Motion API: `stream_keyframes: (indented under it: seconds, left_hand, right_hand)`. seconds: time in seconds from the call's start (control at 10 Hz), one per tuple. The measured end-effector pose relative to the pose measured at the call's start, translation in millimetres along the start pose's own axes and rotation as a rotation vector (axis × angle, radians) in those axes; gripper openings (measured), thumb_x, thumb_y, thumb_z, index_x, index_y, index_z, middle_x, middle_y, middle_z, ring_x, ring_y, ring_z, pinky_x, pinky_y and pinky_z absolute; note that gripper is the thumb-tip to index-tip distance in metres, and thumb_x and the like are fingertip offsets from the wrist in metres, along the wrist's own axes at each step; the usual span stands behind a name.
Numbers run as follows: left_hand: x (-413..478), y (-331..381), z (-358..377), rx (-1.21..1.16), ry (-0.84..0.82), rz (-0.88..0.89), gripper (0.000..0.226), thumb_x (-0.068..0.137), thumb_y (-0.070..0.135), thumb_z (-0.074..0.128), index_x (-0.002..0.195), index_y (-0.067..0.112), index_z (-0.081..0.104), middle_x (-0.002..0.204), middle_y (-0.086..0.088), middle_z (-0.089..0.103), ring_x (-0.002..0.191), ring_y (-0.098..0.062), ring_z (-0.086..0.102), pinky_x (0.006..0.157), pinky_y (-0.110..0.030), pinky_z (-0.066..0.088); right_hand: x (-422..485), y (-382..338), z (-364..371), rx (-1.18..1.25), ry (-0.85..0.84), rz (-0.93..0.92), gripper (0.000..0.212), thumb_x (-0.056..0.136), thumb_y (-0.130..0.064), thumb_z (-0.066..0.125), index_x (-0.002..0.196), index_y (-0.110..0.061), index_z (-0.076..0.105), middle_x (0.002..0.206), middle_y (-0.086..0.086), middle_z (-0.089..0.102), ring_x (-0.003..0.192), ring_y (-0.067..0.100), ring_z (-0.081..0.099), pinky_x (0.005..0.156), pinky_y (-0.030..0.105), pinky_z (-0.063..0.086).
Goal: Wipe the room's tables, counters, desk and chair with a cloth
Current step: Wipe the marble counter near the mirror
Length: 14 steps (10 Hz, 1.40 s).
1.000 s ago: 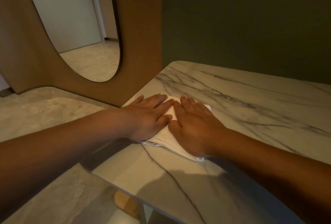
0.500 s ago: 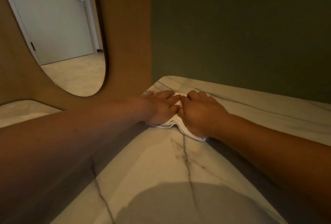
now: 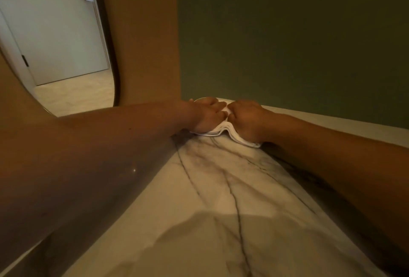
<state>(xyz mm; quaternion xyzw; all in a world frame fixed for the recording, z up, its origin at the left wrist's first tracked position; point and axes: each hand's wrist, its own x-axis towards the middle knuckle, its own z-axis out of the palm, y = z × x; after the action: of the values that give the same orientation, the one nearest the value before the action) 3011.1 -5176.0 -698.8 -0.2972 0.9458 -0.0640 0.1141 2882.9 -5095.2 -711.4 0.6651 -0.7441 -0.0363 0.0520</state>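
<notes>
Head view: left hand (image 3: 209, 114), right hand (image 3: 246, 119) flat, grip open, pressing cloth (image 3: 223, 131) on table (image 3: 221, 199).

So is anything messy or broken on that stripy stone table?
Nothing stands out. Both the left hand and the right hand press a folded white cloth flat at the far corner of the marble table. The dark lines are veins in the stone, not cracks, and no spill shows.
</notes>
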Motion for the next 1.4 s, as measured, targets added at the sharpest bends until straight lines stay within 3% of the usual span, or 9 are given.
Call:
stream_keyframes:
  seconds: [0.1, 0.3, 0.4, 0.5, 0.7, 0.9, 1.2, 1.3, 1.4]
  left_hand:
    - [16, -10, 1, -0.116, 0.032, -0.047, 0.055, 0.112, 0.037, 0.013, 0.163, 0.017, 0.008, 0.171, -0.004, 0.000, 0.157, -0.022, -0.003, 0.124, -0.051, 0.005]
    - [38, -34, 7, 0.048, 0.073, -0.011, 0.051, 0.112, 0.027, 0.026, 0.161, 0.012, 0.019, 0.171, -0.006, 0.002, 0.156, -0.024, 0.001, 0.120, -0.049, 0.011]
    - [51, -42, 17, -0.052, 0.178, -0.010, 0.049, 0.112, 0.020, 0.029, 0.158, 0.006, 0.024, 0.169, -0.011, 0.009, 0.155, -0.026, 0.011, 0.117, -0.032, 0.007]
    - [49, -48, 19, -0.169, 0.185, -0.022, 0.048, 0.111, 0.023, 0.035, 0.157, 0.009, 0.032, 0.166, -0.011, 0.024, 0.153, -0.027, 0.021, 0.121, -0.032, 0.018]
    - [35, -44, 23, -0.509, 0.249, -0.073, 0.049, 0.110, 0.020, 0.035, 0.157, 0.007, 0.030, 0.167, -0.012, 0.021, 0.154, -0.027, 0.018, 0.120, -0.031, 0.014]
    - [3, -50, 32, -0.609, 0.223, -0.110, 0.050, 0.111, 0.023, 0.033, 0.158, 0.008, 0.026, 0.168, -0.010, 0.018, 0.155, -0.025, 0.015, 0.122, -0.033, 0.012]
    - [-67, -52, 49, -0.672, 0.180, -0.078, 0.051, 0.112, 0.027, 0.029, 0.161, 0.014, 0.020, 0.167, -0.003, 0.020, 0.154, -0.017, 0.019, 0.124, -0.023, 0.008]
    - [-101, -46, 53, -0.717, 0.176, -0.093, 0.051, 0.112, 0.029, 0.030, 0.161, 0.017, 0.023, 0.167, -0.002, 0.024, 0.154, -0.018, 0.021, 0.127, -0.033, 0.011]
    - [-141, -36, 58, -0.769, 0.164, -0.133, 0.051, 0.112, 0.029, 0.031, 0.161, 0.019, 0.022, 0.167, -0.003, 0.023, 0.153, -0.019, 0.022, 0.126, -0.033, 0.012]
  right_hand:
    - [18, 4, 2, 0.016, 0.005, 0.014, 0.045, 0.111, -0.026, 0.029, 0.147, -0.004, 0.045, 0.150, 0.021, 0.043, 0.139, 0.036, 0.039, 0.111, 0.033, 0.026]
    - [47, 3, 2, 0.018, 0.005, 0.022, 0.047, 0.112, -0.027, 0.027, 0.149, -0.003, 0.043, 0.153, 0.024, 0.041, 0.140, 0.039, 0.038, 0.112, 0.037, 0.029]
    - [58, 5, 7, 0.020, 0.016, 0.028, 0.046, 0.112, -0.026, 0.028, 0.148, -0.002, 0.044, 0.152, 0.025, 0.040, 0.140, 0.041, 0.037, 0.113, 0.040, 0.027]
    - [60, 4, 10, 0.054, 0.018, 0.045, 0.046, 0.112, -0.025, 0.028, 0.148, -0.003, 0.044, 0.152, 0.026, 0.039, 0.140, 0.042, 0.035, 0.114, 0.042, 0.026]
    - [53, -8, 6, 0.081, -0.022, 0.055, 0.052, 0.113, -0.030, 0.022, 0.161, -0.009, 0.021, 0.167, 0.017, 0.018, 0.153, 0.037, 0.017, 0.122, 0.041, 0.013]
    - [46, -26, 10, 0.152, -0.045, 0.039, 0.056, 0.111, -0.036, 0.017, 0.163, -0.017, 0.009, 0.171, 0.010, 0.003, 0.157, 0.034, 0.005, 0.125, 0.045, 0.005]
    - [-2, -72, -1, 0.187, -0.068, 0.002, 0.060, 0.108, -0.049, 0.016, 0.164, -0.026, 0.008, 0.171, 0.011, 0.007, 0.156, 0.032, 0.008, 0.126, 0.045, 0.008]
    - [-27, -93, -4, 0.137, -0.078, -0.039, 0.059, 0.109, -0.042, 0.020, 0.163, -0.021, 0.007, 0.170, 0.014, 0.009, 0.155, 0.035, 0.010, 0.125, 0.048, 0.012]
    - [-51, -112, -2, 0.107, -0.091, -0.081, 0.061, 0.108, -0.042, 0.017, 0.163, -0.019, 0.006, 0.169, 0.016, 0.008, 0.155, 0.037, 0.010, 0.124, 0.051, 0.014]
